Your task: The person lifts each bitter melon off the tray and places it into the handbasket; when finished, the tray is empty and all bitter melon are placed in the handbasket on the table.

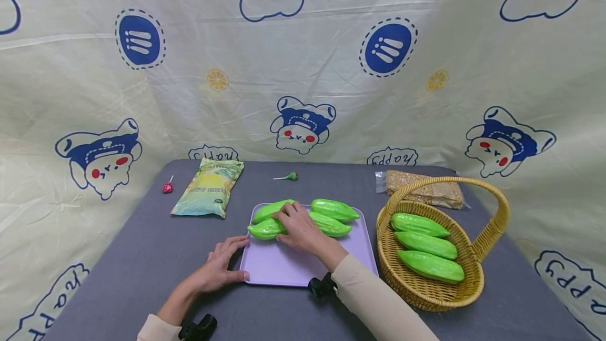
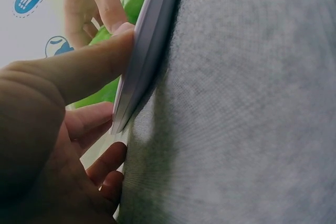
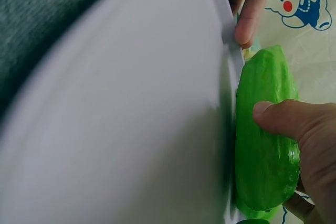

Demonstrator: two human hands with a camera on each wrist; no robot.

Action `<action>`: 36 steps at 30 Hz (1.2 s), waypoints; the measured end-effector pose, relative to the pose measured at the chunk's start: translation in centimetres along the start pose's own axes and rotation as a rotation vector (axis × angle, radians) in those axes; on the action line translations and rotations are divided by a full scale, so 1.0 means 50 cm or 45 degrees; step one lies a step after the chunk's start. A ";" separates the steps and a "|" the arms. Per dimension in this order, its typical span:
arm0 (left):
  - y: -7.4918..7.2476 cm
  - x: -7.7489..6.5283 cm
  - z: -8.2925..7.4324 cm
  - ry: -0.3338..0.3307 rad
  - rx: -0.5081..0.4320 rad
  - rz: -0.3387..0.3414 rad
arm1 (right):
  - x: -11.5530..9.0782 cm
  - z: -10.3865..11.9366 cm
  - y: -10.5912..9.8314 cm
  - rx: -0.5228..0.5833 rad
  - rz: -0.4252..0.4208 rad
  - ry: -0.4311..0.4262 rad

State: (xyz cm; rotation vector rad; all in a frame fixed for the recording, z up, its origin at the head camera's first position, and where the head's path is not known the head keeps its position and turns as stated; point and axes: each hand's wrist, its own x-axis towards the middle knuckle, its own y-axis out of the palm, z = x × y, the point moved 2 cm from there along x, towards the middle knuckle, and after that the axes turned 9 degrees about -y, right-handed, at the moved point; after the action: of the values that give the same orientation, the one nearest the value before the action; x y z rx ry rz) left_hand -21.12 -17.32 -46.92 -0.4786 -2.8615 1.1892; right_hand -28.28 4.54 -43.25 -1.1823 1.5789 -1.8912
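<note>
A light purple tray (image 1: 289, 267) lies on the table with several bright green, ridged gourds (image 1: 334, 209) in two rows on its far half. My right hand (image 1: 303, 230) grips the near-left gourd (image 1: 266, 229), which lies on the tray. In the right wrist view its thumb presses the side of this gourd (image 3: 268, 166), the other fingers mostly hidden behind. My left hand (image 1: 218, 267) rests against the tray's left edge, thumb spread from the fingers. The left wrist view shows thumb and fingertips touching the tray's rim (image 2: 142, 51).
A wicker basket (image 1: 384, 267) with a tall handle stands right of the tray, holding three green gourds (image 1: 426, 244). Behind are a green-yellow packet (image 1: 208, 188), a red lollipop (image 1: 168, 187), a green lollipop (image 1: 292, 176) and a clear bag of tan grains (image 1: 421, 188).
</note>
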 end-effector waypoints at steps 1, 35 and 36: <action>0.000 0.000 0.000 0.003 0.003 -0.003 | 0.000 0.001 -0.002 0.007 -0.004 -0.002; 0.000 0.001 -0.002 -0.010 0.020 -0.010 | -0.091 0.003 -0.116 0.120 -0.216 0.094; 0.000 0.001 -0.002 -0.010 0.022 -0.009 | -0.096 0.002 -0.120 0.125 -0.231 0.091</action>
State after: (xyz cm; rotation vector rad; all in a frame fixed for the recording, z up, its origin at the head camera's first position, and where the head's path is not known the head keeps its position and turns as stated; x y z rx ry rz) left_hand -21.17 -17.26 -46.87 -0.4639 -2.8546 1.2163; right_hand -24.28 9.77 -39.29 -1.2651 1.4386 -2.1218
